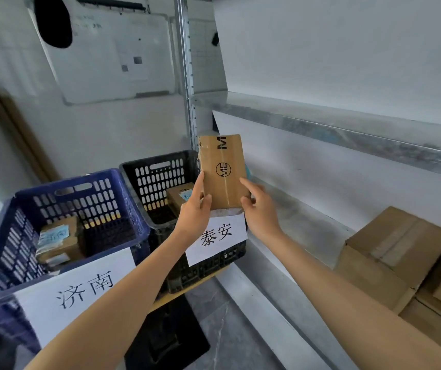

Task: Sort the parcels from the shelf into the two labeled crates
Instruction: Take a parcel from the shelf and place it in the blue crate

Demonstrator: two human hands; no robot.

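Parcel (224,172) stands tall in the head view, long side up and down. You hold its bottom end with both hands, your left hand (195,212) on the left edge and your right hand (260,209) on the right edge, fingers (200,182) gripping it. It hangs right over the black crate (139,166), with the blue crate (13,236) off to your left. I count two crates, one parcel in your hands, one in the black crate, at least one in the blue, and about three boxes (390,249) on the shelf (307,222).

Hands (195,213) (262,209) grip parcel (223,172) near blk crate (157,180).
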